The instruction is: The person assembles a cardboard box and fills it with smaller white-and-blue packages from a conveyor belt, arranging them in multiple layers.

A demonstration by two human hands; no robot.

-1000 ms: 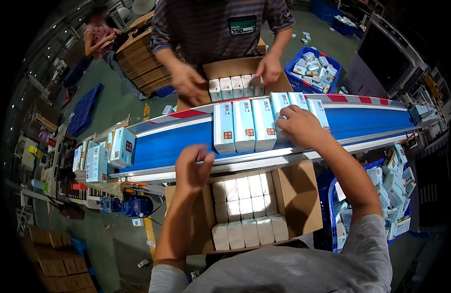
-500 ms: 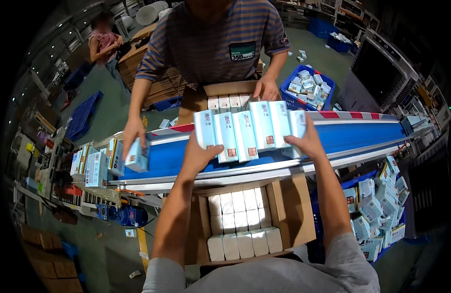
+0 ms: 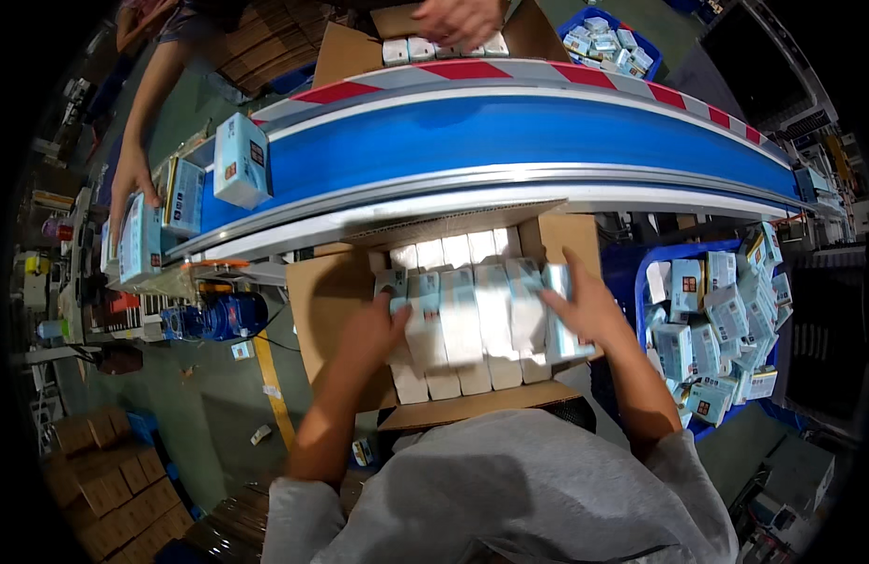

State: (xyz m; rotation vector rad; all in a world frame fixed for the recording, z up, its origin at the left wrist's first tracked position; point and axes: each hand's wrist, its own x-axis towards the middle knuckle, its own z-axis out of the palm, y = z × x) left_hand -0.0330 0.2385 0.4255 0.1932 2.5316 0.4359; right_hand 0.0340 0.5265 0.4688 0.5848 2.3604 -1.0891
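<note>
My left hand and my right hand press inward on the two ends of a row of light blue and white tissue packs. The row, blurred by motion, is over the open mouth of a cardboard box in front of me. Inside that box, white pack ends show below and behind the row; the rest is hidden by it. Each thumb lies over the near face of an end pack; the other fingers are mostly out of sight.
Beyond the box runs a blue conveyor belt, with a tissue pack at its left. A co-worker's hand touches packs there; the other hand is over a far box. A blue crate of loose packs stands right.
Both my hands have brought the row of tissue packs from above the belt down toward me, over the near box. My view has tilted down. The co-worker's hand has moved to packs farther left.
</note>
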